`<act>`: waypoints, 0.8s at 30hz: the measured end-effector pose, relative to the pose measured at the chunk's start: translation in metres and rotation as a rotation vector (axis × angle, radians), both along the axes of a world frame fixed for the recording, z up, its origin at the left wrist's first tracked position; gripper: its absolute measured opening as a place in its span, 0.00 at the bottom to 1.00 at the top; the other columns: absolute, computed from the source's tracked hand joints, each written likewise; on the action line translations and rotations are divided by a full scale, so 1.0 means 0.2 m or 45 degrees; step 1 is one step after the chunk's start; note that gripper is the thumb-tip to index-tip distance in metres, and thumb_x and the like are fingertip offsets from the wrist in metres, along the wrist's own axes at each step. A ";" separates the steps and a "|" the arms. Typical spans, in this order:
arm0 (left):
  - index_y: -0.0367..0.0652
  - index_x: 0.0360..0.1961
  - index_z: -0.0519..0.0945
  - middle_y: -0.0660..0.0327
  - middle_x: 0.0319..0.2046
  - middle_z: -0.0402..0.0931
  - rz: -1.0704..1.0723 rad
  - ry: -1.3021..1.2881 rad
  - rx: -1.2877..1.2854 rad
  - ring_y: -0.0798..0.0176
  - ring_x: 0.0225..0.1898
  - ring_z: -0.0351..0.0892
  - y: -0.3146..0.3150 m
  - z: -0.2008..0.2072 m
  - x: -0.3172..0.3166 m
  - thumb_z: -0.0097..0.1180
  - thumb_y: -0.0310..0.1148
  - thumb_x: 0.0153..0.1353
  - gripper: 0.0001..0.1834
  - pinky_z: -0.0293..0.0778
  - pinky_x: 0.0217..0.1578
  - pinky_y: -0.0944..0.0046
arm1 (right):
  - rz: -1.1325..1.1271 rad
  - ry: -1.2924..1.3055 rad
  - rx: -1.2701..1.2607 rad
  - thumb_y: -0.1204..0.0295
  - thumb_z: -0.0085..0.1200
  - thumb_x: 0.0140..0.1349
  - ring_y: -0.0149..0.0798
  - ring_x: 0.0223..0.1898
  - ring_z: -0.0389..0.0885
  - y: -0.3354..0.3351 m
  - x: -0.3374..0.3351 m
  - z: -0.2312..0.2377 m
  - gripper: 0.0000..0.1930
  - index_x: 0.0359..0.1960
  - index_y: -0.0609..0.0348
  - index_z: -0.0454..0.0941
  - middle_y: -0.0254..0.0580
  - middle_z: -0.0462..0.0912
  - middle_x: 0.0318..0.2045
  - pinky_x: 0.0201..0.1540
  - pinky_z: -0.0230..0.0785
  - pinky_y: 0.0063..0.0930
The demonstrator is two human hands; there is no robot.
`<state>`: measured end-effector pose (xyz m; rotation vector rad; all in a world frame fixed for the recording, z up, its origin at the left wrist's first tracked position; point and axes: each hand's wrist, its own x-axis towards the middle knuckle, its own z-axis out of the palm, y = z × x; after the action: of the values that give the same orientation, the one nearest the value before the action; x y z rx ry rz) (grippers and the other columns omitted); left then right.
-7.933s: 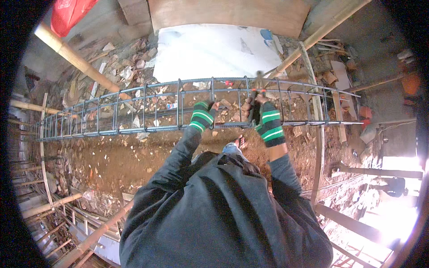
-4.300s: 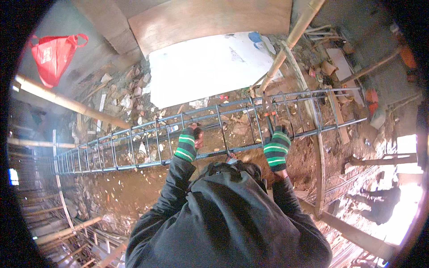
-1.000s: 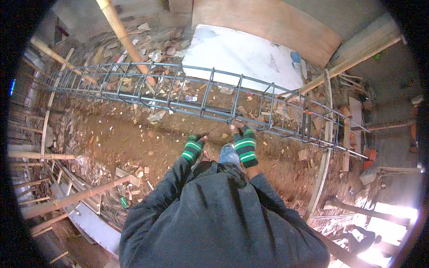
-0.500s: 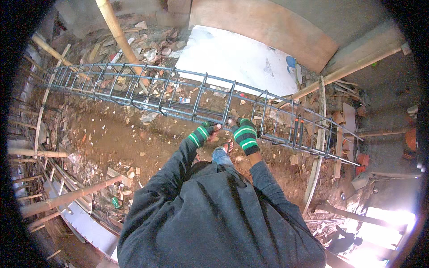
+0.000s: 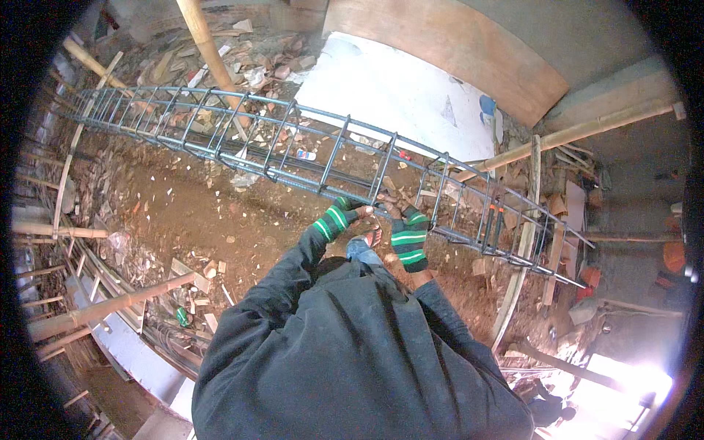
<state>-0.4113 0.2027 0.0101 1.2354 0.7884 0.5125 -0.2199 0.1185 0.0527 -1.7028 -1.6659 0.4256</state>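
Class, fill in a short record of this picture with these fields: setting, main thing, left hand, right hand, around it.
setting: rubble-strewn dirt floor
main thing: long rebar cage lying across the floor
left hand: left hand, in a green-striped glove, at the cage's near bar
right hand: right hand, same glove, beside it at the cage
around it: bamboo pole, white sheet, curved board

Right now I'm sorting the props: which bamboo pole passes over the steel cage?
The thick upright-leaning bamboo pole at top left: it crosses over the rebar cage. The pole at right and the one at lower left lie clear of it.
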 end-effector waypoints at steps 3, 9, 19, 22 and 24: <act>0.40 0.44 0.86 0.68 0.28 0.81 0.057 0.040 0.053 0.74 0.25 0.71 0.00 0.00 0.02 0.62 0.45 0.63 0.19 0.69 0.26 0.68 | 0.049 -0.222 -0.002 0.65 0.62 0.46 0.47 0.45 0.78 -0.08 -0.02 0.03 0.29 0.55 0.49 0.79 0.45 0.83 0.37 0.53 0.67 0.46; 0.39 0.44 0.84 0.68 0.28 0.81 0.099 -0.129 0.004 0.75 0.24 0.69 -0.02 -0.09 0.02 0.61 0.41 0.63 0.16 0.67 0.26 0.69 | 0.266 -0.330 0.188 0.63 0.65 0.46 0.48 0.43 0.79 -0.04 -0.04 0.12 0.25 0.50 0.50 0.79 0.44 0.82 0.33 0.48 0.69 0.46; 0.40 0.40 0.84 0.70 0.22 0.77 0.242 -0.288 -0.084 0.77 0.21 0.68 -0.05 -0.26 0.06 0.61 0.36 0.61 0.12 0.64 0.21 0.71 | 0.233 -0.172 -0.206 0.62 0.67 0.48 0.47 0.40 0.80 0.27 -0.10 0.21 0.22 0.45 0.52 0.78 0.45 0.81 0.30 0.43 0.71 0.43; 0.40 0.39 0.85 0.69 0.21 0.76 0.273 -0.293 -0.114 0.75 0.21 0.68 -0.05 -0.23 0.07 0.64 0.40 0.60 0.14 0.66 0.22 0.70 | 0.036 0.048 -0.363 0.61 0.71 0.47 0.46 0.37 0.81 0.32 -0.13 0.21 0.25 0.46 0.54 0.76 0.44 0.81 0.29 0.39 0.73 0.41; 0.41 0.40 0.81 0.69 0.24 0.77 0.197 -0.181 -0.184 0.76 0.21 0.70 -0.05 -0.21 0.06 0.60 0.37 0.63 0.11 0.63 0.20 0.72 | -0.118 0.097 -0.434 0.63 0.75 0.40 0.45 0.34 0.82 0.33 -0.14 0.19 0.33 0.48 0.58 0.72 0.46 0.81 0.32 0.37 0.73 0.39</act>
<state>-0.3983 0.1936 -0.0317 0.9980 0.7893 0.6509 -0.2483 0.1850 0.0914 -1.9720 -1.5157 0.7545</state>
